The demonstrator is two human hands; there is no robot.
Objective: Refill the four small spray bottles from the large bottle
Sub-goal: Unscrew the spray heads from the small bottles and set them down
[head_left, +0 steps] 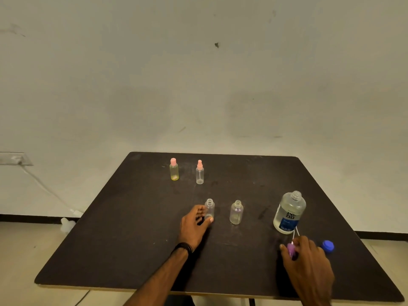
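Two uncapped clear small bottles stand mid-table: one (209,208) gripped at its base by my left hand (194,226), the other (236,212) free to its right. At the back stand a yellowish bottle with a pink cap (174,169) and a clear bottle with a pink spray top (199,172). The large bottle (289,213), uncapped with a blue label, stands upright at the right. My right hand (306,261) holds a purple spray top (291,250) with its thin white tube pointing toward the large bottle.
A blue cap (327,246) lies on the dark table (132,239) just right of my right hand. A pale wall rises behind the table. A white cable and plug (66,224) lie on the floor at the left.
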